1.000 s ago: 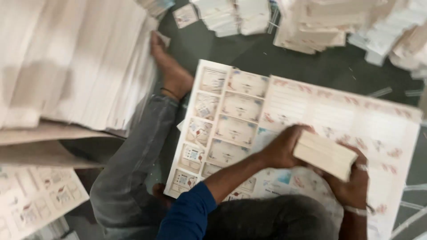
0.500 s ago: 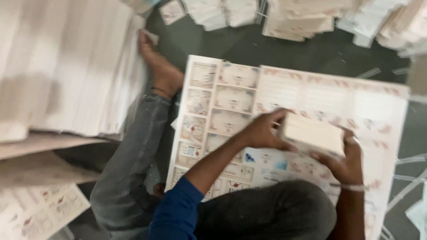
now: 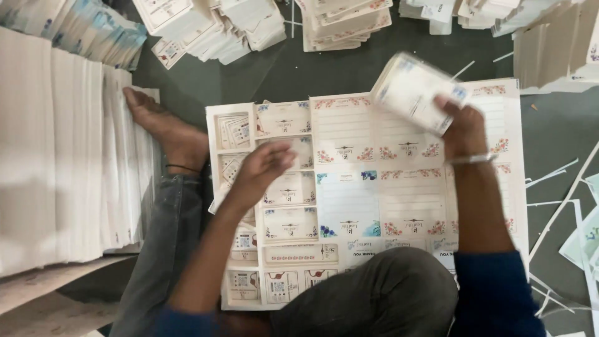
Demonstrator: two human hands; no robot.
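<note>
Head view, looking down at a seated worker on a dark floor point(image 3: 293, 68).

Nearest: raised knee in dark trousers point(image 3: 380, 293) at the bottom edge, blue sleeves at both lower corners, left leg in grey trousers stretched forward, bare foot point(image 3: 163, 128) resting against the tall pile of white sheets point(image 3: 62, 156).

Change from half a second earlier: small stack of cards point(image 3: 415, 90), then gripped between both hands low over the sheet, now lifted up and to the far right, carried by the right hand point(image 3: 460, 128) alone; left hand point(image 3: 265, 170) released, moved left over the card columns.

Stack of cards: blurred by motion, long axis running from upper left to lower right, one short end tipped toward the far piles, broad face turned upward. Position above the far right part of the large printed sheet point(image 3: 368, 200), overlapping its top edge.

Right hand: forearm extended straight forward, thin band at the wrist, fingers closed over the stack's near right end.

Left hand: forearm angled up from lower left, palm down, fingers loosely curled and holding nothing, hovering at the left column of the sheet; contact with the paper not discernible.

Farthest: heaps of cut card bundles point(image 3: 212, 28) along the top edge; paper trimmings point(image 3: 561, 193) scattered at right.
</note>
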